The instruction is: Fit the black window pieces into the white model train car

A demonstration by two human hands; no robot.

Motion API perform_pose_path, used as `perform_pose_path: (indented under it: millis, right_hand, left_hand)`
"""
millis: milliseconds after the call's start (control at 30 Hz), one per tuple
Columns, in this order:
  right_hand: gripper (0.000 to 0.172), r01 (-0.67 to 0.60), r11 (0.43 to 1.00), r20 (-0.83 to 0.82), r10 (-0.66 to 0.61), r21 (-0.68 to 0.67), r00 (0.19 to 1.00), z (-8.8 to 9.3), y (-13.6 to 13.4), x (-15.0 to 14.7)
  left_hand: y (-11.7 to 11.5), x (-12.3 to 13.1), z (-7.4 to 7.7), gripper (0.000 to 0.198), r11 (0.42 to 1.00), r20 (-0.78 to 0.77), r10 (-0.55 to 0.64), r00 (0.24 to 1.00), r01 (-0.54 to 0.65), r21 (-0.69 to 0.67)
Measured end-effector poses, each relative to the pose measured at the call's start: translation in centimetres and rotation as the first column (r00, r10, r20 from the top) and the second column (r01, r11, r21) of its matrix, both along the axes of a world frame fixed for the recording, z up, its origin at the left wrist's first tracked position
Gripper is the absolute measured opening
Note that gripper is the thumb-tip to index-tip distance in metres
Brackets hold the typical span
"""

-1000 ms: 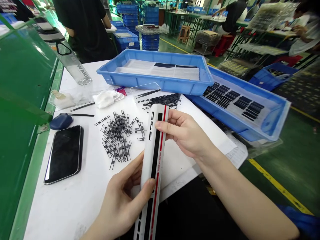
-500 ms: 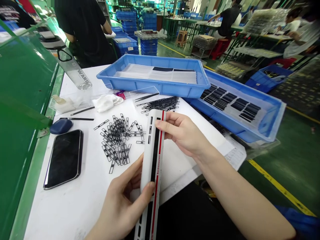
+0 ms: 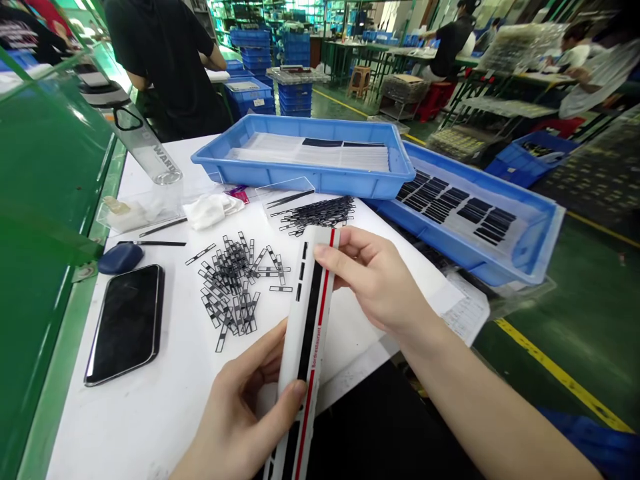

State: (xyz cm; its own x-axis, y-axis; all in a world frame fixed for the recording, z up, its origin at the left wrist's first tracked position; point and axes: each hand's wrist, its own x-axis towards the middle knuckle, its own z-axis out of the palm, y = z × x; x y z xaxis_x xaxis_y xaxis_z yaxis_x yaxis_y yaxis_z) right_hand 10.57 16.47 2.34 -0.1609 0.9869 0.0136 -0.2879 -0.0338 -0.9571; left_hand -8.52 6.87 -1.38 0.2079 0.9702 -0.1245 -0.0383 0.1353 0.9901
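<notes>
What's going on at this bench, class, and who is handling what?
A person holds a long white printed piece with black bands and a red stripe in both hands: the left hand grips its lower part, and the right hand pinches its upper end. Beyond it on the white bench lie a loose pile of small black-framed strips, a tighter bunch of black strips and tweezers. A blue tray holds clear sheets; another blue tray holds rows of black strips. A co-worker stands farther back.

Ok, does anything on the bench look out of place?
The black-framed strips lie in a loose, criss-crossed heap on the white bench, unlike the neat rows in the blue tray. The white carriage-shaped piece printed Bordrestaurant, between the left hand and right hand, also looks unlike the other parts.
</notes>
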Motion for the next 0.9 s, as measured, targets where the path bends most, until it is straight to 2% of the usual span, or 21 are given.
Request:
perform_pose_path:
  millis: [100,200,333,433,533,633,800,900]
  right_hand:
    - [0.017,0.024,0.997,0.063,-0.029,0.075,0.998,0.8,-1.0,0.5]
    - [0.02,0.083,0.985,0.11,-0.1,0.154,0.989,1.2,-1.7,0.8]
    - [0.023,0.177,0.962,0.136,-0.207,0.206,0.969,1.3,-2.7,1.1]
    - [0.022,0.192,0.959,0.146,-0.224,0.208,0.964,1.5,-3.7,1.7]
    - [0.024,0.154,0.971,0.138,-0.18,0.182,0.974,1.6,-5.0,2.6]
    - [0.02,0.047,0.992,0.119,-0.061,0.115,0.991,1.5,-6.3,3.5]
    - [0.011,-0.154,0.988,-0.019,0.154,0.025,0.988,1.3,-7.8,4.7]
    - [0.013,-0.119,0.992,0.048,0.117,0.037,0.992,1.1,-8.5,4.9]
  left_hand:
    - [-0.1,-0.1,0.1,0.047,1.0,0.02,-0.026,0.999,0.026,0.016]
    - [-0.1,-0.2,0.0,0.049,0.997,-0.015,-0.042,0.999,0.043,0.064]
    - [-0.4,-0.4,-0.1,0.053,0.973,-0.11,-0.158,0.981,0.173,0.153]
    - [-0.9,-0.1,0.4,0.054,0.963,-0.167,-0.22,0.961,0.242,0.122]
    - [-1.7,0.9,1.4,0.059,0.988,-0.149,-0.148,0.978,0.154,0.03]
    - [-2.3,2.3,2.3,0.062,0.996,-0.099,-0.091,0.991,0.09,-0.016]
    - [-3.6,4.5,2.6,0.052,0.998,-0.223,-0.058,0.973,0.062,0.01]
    - [-4.9,5.3,2.1,0.056,0.999,-0.257,0.044,0.965,-0.039,0.023]
